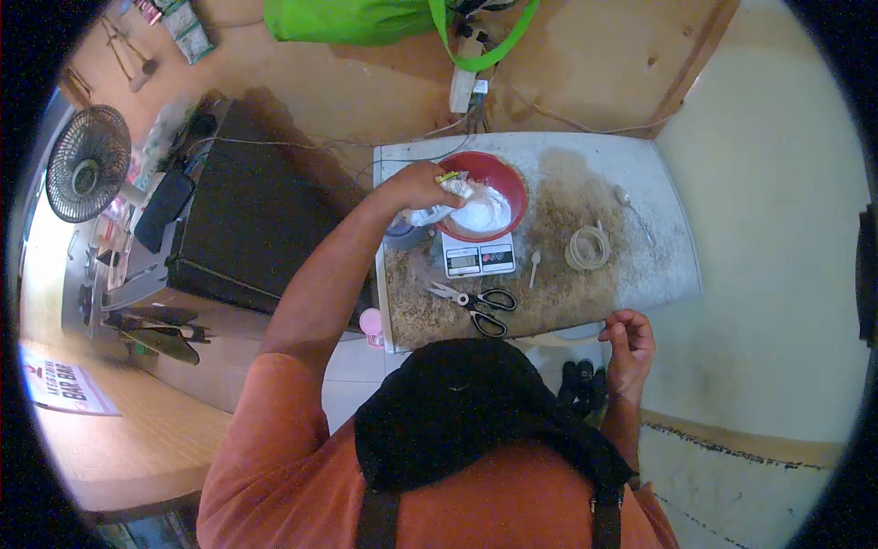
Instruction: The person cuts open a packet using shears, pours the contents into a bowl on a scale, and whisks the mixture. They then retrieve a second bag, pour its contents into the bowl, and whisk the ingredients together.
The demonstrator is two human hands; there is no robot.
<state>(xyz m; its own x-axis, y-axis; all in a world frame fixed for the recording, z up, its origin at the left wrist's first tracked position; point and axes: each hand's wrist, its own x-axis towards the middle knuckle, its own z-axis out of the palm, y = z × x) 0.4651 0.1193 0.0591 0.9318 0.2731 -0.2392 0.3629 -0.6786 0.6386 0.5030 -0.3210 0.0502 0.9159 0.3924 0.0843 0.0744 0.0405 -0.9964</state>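
Observation:
My left hand [422, 188] grips a plastic bag [426, 216] of white powder by its side, tilted over the rim of a red bowl [519, 186]. White powder [485, 212] lies heaped inside the bowl. Under the bowl is a white digital kitchen scale [480, 257], its display too small to read. Beyond the table's front edge, my right hand [630, 344] hangs palm up with loosely curled fingers, nothing visible in them. Scissors [474, 303] with black handles and a small white spoon [535, 267] lie in front of the scale.
On the worn white tabletop [672, 247] stand a clear round container [586, 249] and, farther right, a metal spoon [635, 212]. A dark cabinet [251, 215] borders the left side, with a fan [88, 165] beyond. A green bag [357, 20] hangs at the back wall.

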